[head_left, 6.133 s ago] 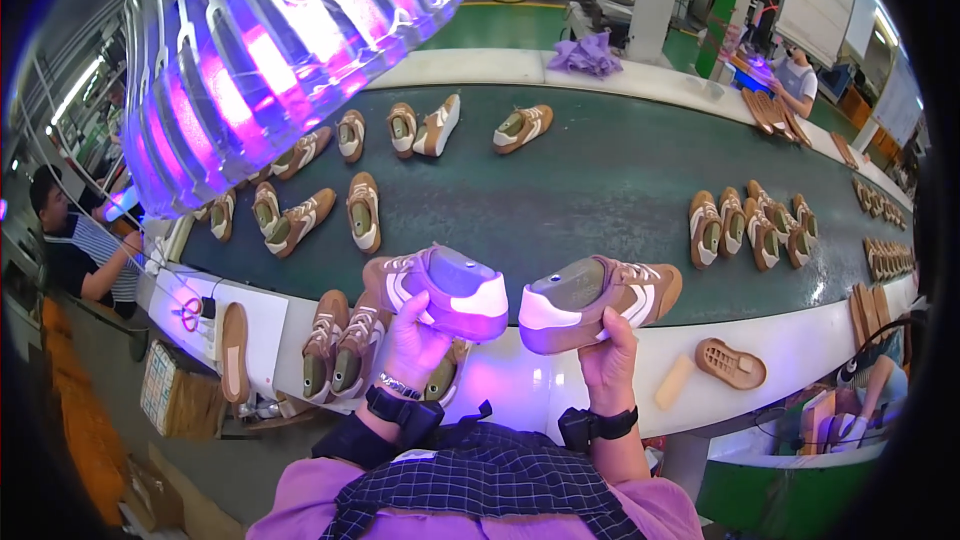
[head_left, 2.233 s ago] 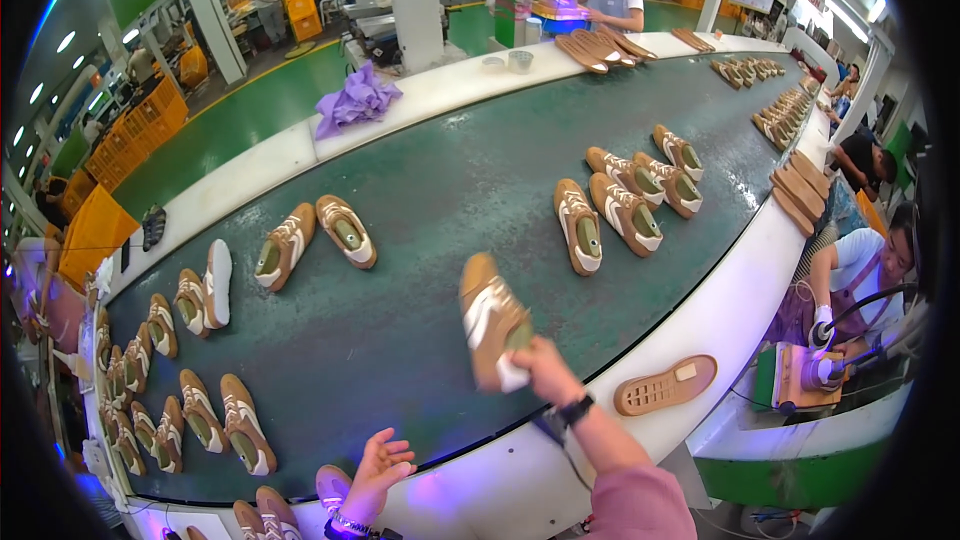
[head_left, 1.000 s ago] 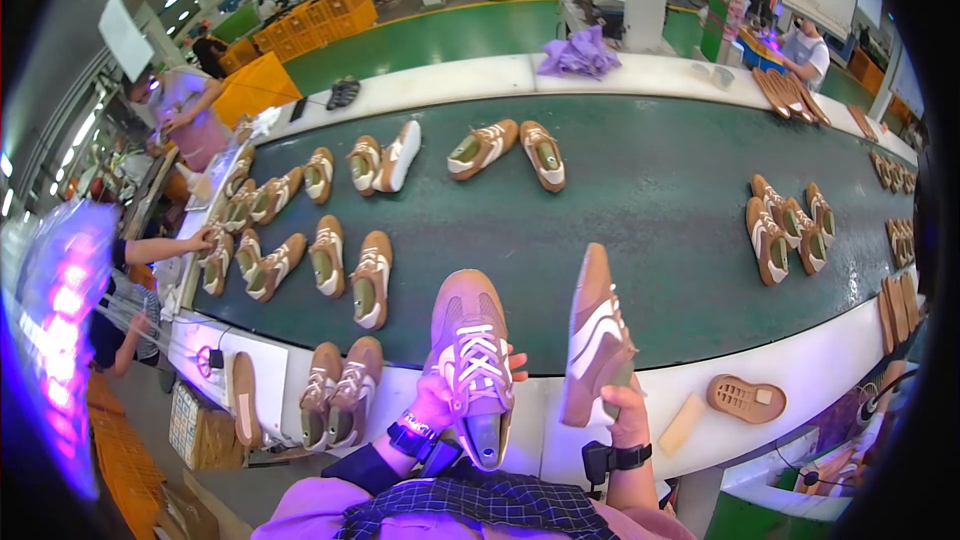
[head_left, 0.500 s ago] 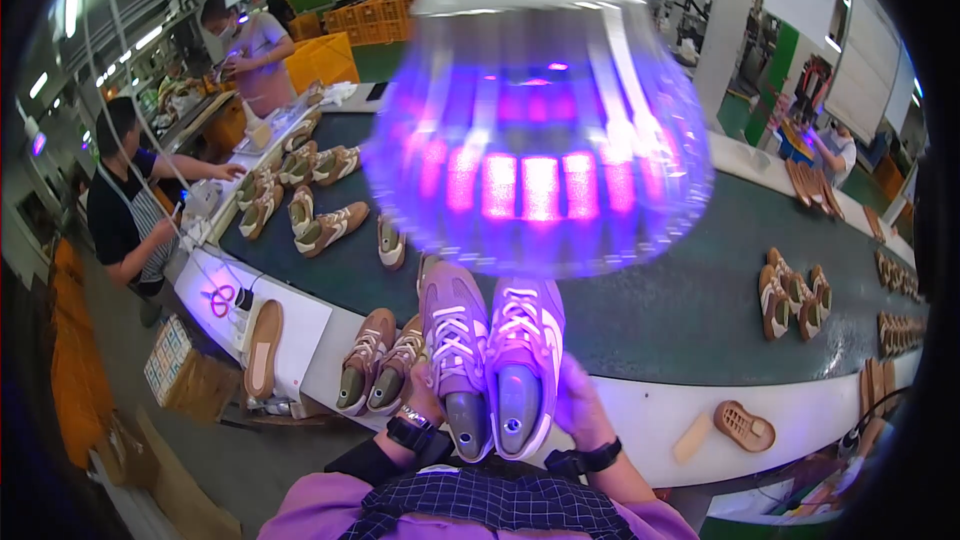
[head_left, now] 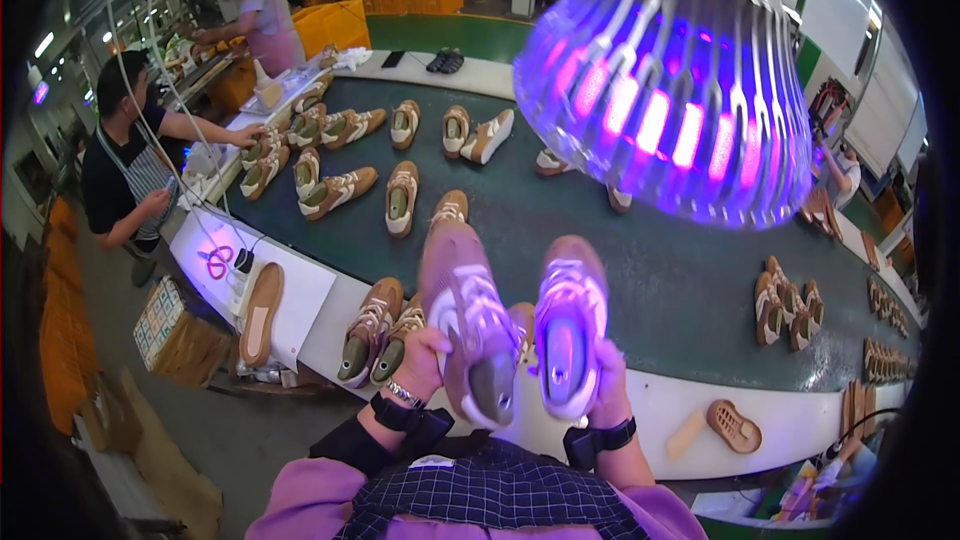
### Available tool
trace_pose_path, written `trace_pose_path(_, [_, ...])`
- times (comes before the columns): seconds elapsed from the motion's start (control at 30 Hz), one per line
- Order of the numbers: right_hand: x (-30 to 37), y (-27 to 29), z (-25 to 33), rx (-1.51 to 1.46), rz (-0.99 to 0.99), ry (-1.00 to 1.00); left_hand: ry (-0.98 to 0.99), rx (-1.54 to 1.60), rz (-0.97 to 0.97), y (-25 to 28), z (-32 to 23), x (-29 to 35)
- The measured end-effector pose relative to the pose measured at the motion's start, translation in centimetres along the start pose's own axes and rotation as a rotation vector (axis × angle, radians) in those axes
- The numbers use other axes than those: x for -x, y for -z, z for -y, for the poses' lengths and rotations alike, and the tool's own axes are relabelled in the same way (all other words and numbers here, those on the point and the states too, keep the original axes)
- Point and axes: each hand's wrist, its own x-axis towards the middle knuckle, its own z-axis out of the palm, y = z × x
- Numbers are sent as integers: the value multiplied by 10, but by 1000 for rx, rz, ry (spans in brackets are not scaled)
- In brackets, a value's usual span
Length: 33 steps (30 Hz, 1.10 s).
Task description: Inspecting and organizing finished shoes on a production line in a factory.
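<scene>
My left hand [head_left: 420,368] is closed on the outer side of a tan sneaker [head_left: 462,300] with white laces. The fingers of my right hand [head_left: 609,388] wrap the heel side of a second sneaker [head_left: 572,290]. Both shoes point away from me with a gap between them. A grey shoe last [head_left: 493,387] fills the opening of the left one, and another last [head_left: 562,360] sits in the right one. Purple light falls on them from a ribbed clear lamp [head_left: 665,110] hanging above and to the right, close in front.
A dark green belt [head_left: 660,310] carries several lasted sneakers. On the pale near ledge stand a pair of sneakers [head_left: 370,335], a brown sole [head_left: 735,427] and a long insole [head_left: 262,315]. At left a co-worker [head_left: 125,160] reaches toward shoes. Red-handled scissors [head_left: 216,261] lie nearby.
The two sneakers have moved apart, the right one shifting right, and the left one tilts. The lamp now appears farther right, showing more shoes on the belt. The co-worker's arm reaches farther onto the shoes.
</scene>
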Motion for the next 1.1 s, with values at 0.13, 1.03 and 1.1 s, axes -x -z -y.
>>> trace_pose_path(0.13, [6,-26,22,-57,-50,293,-201,58,-79,-38,5,-7])
trace_pose_path(1.03, [22,-10,-2,-99,-270,395,-141,-12,-341,-35,42,-16])
trace_pose_path(1.1, [21,-9,-2,-97,-271,388,-135,-15,-344,-32,42,-17])
